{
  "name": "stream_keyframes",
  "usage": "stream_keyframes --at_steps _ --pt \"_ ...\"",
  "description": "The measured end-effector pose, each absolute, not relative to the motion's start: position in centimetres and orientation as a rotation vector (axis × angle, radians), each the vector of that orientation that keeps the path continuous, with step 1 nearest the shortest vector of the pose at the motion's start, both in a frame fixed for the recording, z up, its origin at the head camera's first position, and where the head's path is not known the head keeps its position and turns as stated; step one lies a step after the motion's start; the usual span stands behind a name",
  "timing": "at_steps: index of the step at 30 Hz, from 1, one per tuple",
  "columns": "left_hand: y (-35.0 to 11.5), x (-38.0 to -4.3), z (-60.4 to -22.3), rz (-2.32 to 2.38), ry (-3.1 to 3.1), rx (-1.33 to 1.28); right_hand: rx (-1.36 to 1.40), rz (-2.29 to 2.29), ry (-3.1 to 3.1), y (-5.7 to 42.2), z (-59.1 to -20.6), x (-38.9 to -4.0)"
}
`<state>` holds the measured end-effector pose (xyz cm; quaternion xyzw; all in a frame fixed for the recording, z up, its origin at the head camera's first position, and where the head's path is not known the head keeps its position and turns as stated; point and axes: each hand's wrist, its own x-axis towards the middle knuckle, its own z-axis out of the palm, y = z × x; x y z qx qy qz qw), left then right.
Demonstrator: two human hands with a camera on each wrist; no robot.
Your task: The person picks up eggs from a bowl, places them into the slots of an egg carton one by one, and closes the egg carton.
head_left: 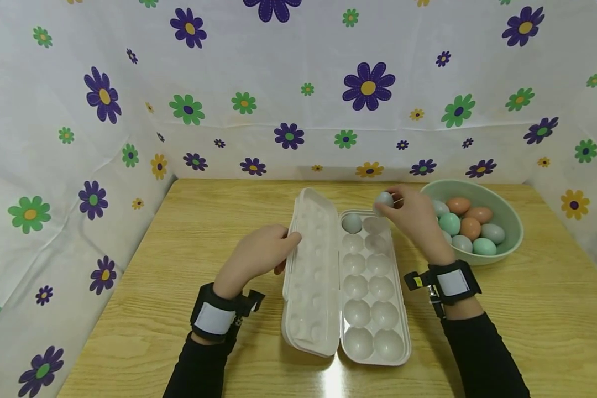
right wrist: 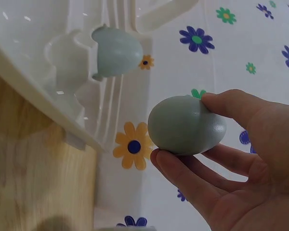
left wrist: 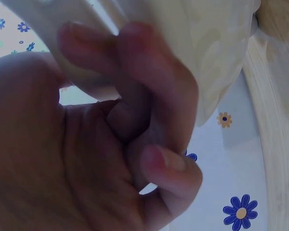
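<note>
A white egg carton [head_left: 373, 309] lies with its lid [head_left: 310, 276] swung up on the left. My left hand [head_left: 261, 251] holds the outer edge of that lid, thumb on the inner side and curled fingers behind, as the left wrist view shows. Between thumb and fingertips my right hand [head_left: 418, 213] pinches a pale grey-green egg [right wrist: 183, 126], just above the far right cup. In the far left cup sits another pale egg [head_left: 351, 223]. The other cups hold no eggs.
To the right stands a light green bowl [head_left: 514, 232] with several brown, mint and grey eggs, close behind my right wrist. A wooden table [head_left: 209, 210] bears everything. A flowered cloth [head_left: 278, 66] hangs along the back and sides.
</note>
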<state>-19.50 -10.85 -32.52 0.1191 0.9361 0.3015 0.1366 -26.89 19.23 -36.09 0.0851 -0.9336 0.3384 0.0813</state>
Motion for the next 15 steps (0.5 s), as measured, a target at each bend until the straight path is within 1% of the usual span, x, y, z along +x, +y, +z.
stream_keyframes --at_steps 6,15 --pt "-11.1 -19.5 -32.4 0.799 2.733 0.37 0.34 0.967 -2.805 18.2 -36.8 -26.9" --pt "-10.9 -19.1 -32.1 0.792 2.738 0.339 0.373 0.941 -2.901 17.9 -37.7 -26.9"
